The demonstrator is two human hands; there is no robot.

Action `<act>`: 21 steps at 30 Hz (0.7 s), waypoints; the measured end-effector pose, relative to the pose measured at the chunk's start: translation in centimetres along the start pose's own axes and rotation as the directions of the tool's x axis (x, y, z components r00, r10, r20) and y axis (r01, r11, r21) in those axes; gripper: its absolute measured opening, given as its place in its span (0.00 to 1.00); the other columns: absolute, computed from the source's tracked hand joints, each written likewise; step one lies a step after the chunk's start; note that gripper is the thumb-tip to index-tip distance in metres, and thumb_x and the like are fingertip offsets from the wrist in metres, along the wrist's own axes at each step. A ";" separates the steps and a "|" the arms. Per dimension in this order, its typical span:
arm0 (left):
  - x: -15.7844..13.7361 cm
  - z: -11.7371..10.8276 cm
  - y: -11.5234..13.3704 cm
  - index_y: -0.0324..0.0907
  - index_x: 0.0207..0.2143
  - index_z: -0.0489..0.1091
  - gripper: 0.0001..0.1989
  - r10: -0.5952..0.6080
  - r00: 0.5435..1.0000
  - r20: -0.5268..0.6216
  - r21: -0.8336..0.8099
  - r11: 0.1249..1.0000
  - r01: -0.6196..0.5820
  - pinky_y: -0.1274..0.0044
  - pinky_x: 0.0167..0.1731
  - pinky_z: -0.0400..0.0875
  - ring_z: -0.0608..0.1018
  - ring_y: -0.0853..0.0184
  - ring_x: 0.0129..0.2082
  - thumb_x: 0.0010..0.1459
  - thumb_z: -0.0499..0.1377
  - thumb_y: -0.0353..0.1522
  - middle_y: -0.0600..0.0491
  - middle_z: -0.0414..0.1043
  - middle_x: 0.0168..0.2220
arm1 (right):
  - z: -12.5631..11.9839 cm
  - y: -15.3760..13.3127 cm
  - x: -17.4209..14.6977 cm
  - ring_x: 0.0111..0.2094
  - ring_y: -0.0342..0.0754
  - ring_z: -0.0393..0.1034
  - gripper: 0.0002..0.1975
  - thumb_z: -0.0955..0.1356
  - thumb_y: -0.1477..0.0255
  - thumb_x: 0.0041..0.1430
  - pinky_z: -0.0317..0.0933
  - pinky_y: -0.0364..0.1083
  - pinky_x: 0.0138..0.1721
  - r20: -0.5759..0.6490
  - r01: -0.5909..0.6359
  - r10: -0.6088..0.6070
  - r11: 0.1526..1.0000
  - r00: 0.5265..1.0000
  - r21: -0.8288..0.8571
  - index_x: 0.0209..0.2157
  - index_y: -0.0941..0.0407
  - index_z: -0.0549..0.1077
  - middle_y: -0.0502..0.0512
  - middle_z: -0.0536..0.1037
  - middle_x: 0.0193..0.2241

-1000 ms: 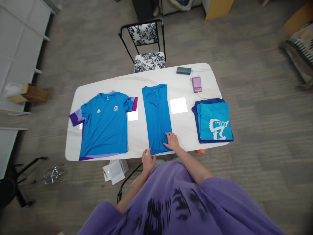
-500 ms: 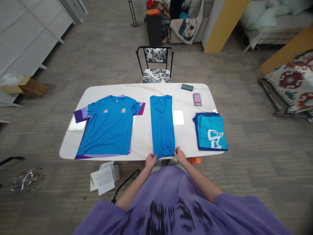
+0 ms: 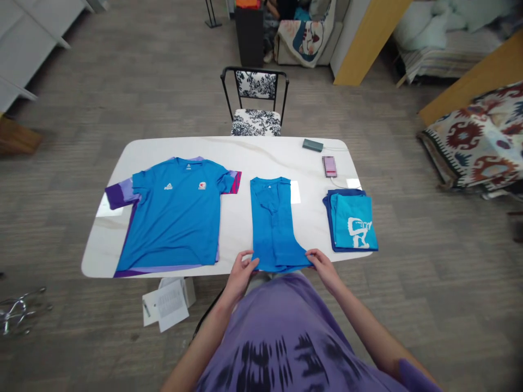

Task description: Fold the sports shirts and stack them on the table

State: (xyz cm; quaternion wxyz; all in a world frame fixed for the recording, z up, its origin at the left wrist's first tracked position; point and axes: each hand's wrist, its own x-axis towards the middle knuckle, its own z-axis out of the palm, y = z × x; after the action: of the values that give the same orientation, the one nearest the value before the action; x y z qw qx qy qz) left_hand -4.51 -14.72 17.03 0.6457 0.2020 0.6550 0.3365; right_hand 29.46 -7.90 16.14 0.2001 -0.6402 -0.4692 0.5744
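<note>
Two lower corners of folded blue shirt (image 3: 272, 223) pinched at near edge of white bench (image 3: 236, 228): left hand (image 3: 240, 271) grips left one, right hand (image 3: 324, 267) right one. Spread blue shirt (image 3: 175, 218) lies left, folded stack (image 3: 345, 218) right.

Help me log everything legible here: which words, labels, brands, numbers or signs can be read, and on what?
No text reads clearly.
Spread blue T-shirt: collar mark, chest logo, round badge, too small.
Partly folded blue shirt: neck mark, too small.
Folded turquoise garment: white lettering, too blurred.
Printed sheet: too blurred.
Phone: pixelated.
Worn purple top: dark print, no readable letters.
</note>
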 end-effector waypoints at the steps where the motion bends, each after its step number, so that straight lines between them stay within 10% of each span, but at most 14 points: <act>1: 2.2 0.0 2.0 0.61 0.50 0.74 0.25 0.026 0.999 -0.045 -0.060 0.998 -0.029 0.62 0.49 0.83 0.86 0.57 0.43 0.53 0.69 0.56 0.56 0.75 0.33 | -0.3 -1.7 2.6 0.41 0.54 0.78 0.19 0.73 0.48 0.63 0.77 0.55 0.45 0.008 -0.012 0.012 0.998 1.000 0.069 0.44 0.48 0.78 0.54 0.82 0.40; 10: 32.8 0.1 17.8 0.45 0.58 0.70 0.28 0.091 0.958 -0.273 0.007 0.996 -0.092 0.69 0.47 0.81 0.87 0.62 0.42 0.66 0.66 0.52 0.46 0.83 0.47 | -0.4 -11.9 37.9 0.43 0.51 0.78 0.28 0.73 0.48 0.65 0.75 0.55 0.50 -0.014 0.020 -0.019 0.992 1.000 0.123 0.56 0.53 0.72 0.57 0.81 0.47; 15: 44.9 0.9 16.1 0.39 0.59 0.67 0.33 0.092 0.895 -0.436 0.372 0.924 0.086 0.65 0.61 0.72 0.80 0.52 0.62 0.62 0.72 0.48 0.34 0.76 0.62 | 0.0 -8.4 50.4 0.53 0.59 0.73 0.37 0.77 0.48 0.61 0.70 0.58 0.57 -0.158 -0.033 -0.023 0.938 0.987 -0.346 0.60 0.59 0.70 0.68 0.76 0.55; 21: 50.5 1.6 13.3 0.42 0.51 0.71 0.29 0.072 0.878 -0.473 0.429 0.889 0.158 0.62 0.65 0.66 0.75 0.49 0.66 0.55 0.75 0.46 0.36 0.76 0.59 | 1.4 -4.8 53.7 0.56 0.63 0.70 0.29 0.78 0.53 0.62 0.64 0.61 0.62 -0.148 -0.061 -0.048 0.756 0.988 -0.652 0.53 0.58 0.72 0.70 0.73 0.58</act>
State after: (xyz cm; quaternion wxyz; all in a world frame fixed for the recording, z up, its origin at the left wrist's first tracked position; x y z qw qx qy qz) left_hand -9.41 30.07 -9.36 0.4066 0.2436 0.8580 0.1979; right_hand 21.05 38.59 -9.77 -0.0022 -0.7142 -0.6209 0.3231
